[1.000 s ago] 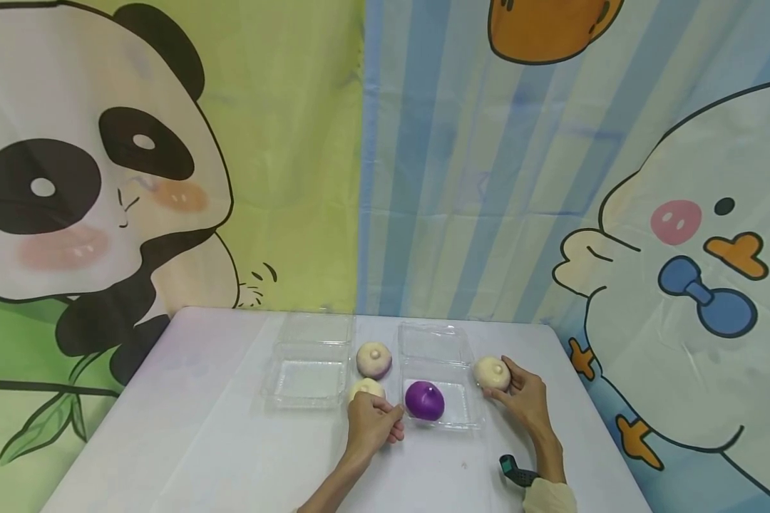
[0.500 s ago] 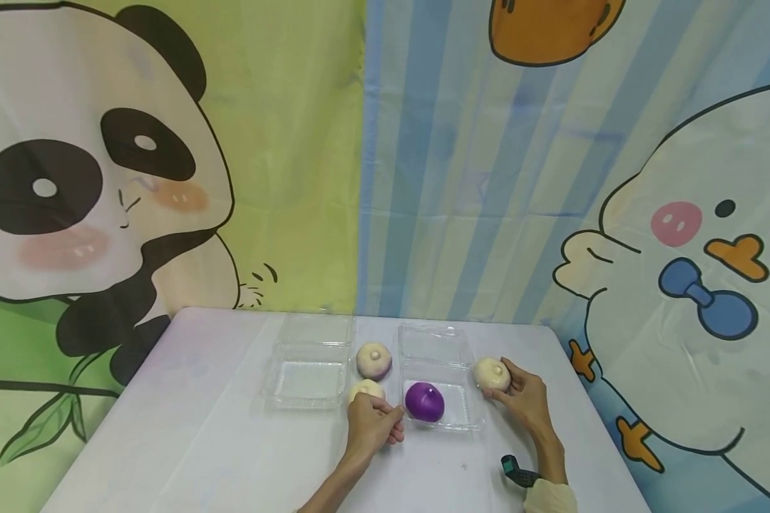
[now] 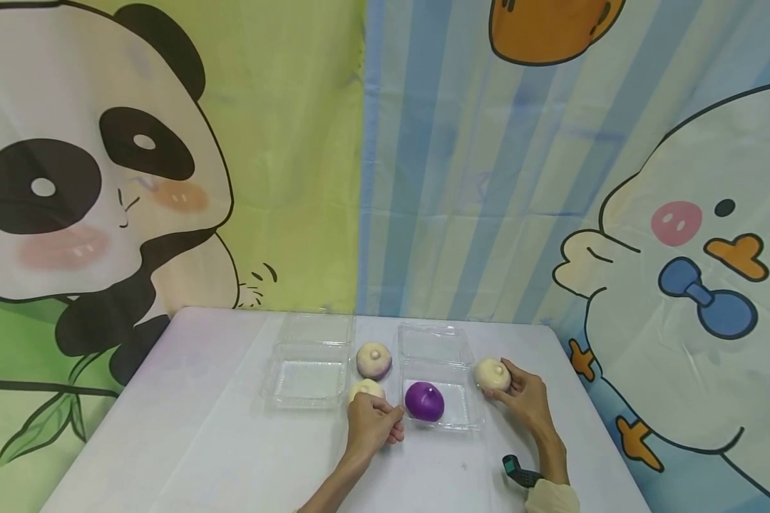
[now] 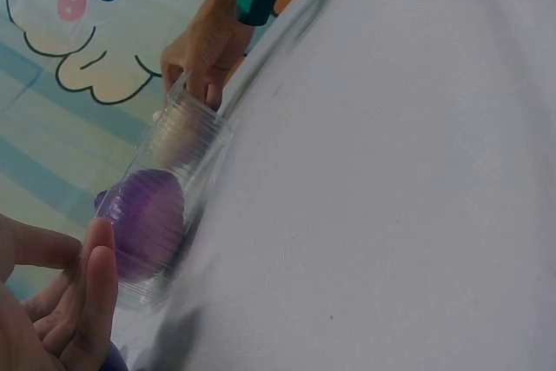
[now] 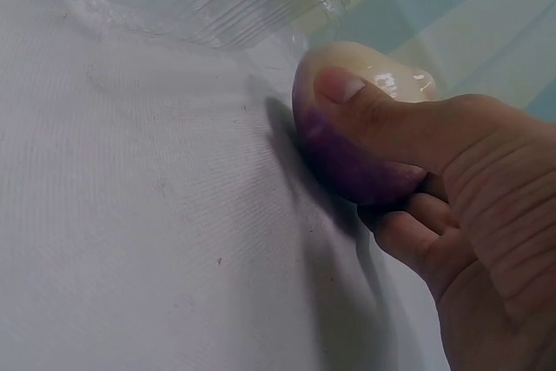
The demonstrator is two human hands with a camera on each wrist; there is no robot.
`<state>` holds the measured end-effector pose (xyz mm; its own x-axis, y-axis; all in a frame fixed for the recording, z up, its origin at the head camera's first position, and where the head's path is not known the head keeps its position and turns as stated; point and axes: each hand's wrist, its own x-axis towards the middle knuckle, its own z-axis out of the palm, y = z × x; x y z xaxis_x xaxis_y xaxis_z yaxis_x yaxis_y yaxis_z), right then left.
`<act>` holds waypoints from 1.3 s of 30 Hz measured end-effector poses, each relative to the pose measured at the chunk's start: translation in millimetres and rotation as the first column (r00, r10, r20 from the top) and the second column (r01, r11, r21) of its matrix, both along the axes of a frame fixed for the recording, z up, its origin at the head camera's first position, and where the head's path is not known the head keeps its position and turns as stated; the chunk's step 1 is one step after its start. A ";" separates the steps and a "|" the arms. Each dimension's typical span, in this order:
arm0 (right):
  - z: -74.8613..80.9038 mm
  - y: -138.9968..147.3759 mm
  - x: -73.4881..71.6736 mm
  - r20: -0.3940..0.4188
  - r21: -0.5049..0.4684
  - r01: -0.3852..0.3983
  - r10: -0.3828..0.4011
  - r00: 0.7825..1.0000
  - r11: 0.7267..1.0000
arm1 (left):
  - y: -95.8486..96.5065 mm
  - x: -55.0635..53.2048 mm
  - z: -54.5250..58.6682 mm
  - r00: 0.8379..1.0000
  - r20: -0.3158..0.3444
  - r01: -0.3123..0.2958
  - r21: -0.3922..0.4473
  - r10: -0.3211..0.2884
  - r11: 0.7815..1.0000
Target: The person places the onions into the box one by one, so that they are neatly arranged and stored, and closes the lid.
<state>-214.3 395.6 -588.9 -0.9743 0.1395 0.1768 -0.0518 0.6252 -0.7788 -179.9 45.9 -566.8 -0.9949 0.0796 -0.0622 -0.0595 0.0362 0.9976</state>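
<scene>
My right hand (image 3: 522, 399) grips a white-and-purple turnip (image 3: 491, 374) just right of a clear plastic container (image 3: 463, 410). Its thumb lies across the turnip's side in the right wrist view, with white skin (image 5: 395, 76) above purple. Thumb and forefinger of my left hand (image 3: 371, 427) come together at the left rim of that same container. A shiny purple bulb (image 3: 425, 401) with a small pointed tip sits inside, on the container's left. Beyond my left hand is a second turnip (image 3: 367, 388), partly hidden by it, and behind that a third turnip (image 3: 374, 360).
Another open clear container (image 3: 308, 381) stands to the left, its lid folded back. The right container's lid (image 3: 431, 343) also lies back toward the curtain. A dark band with a green-faced device (image 3: 520, 472) is on my right wrist. The white table (image 3: 199, 427) ends at a printed curtain (image 3: 417, 178).
</scene>
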 end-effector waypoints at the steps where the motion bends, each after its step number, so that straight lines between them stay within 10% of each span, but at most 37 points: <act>1: 0.1 0.0 -0.2 0.000 0.000 -0.003 0.003 1.000 1.000 | 0.0 0.1 -0.1 1.000 -0.001 0.000 0.000 0.000 1.000; 39: 16.3 6.4 5.7 -0.013 0.107 -0.040 0.041 0.999 0.993 | 0.3 -0.7 -1.3 1.000 0.013 -0.006 -0.012 0.007 1.000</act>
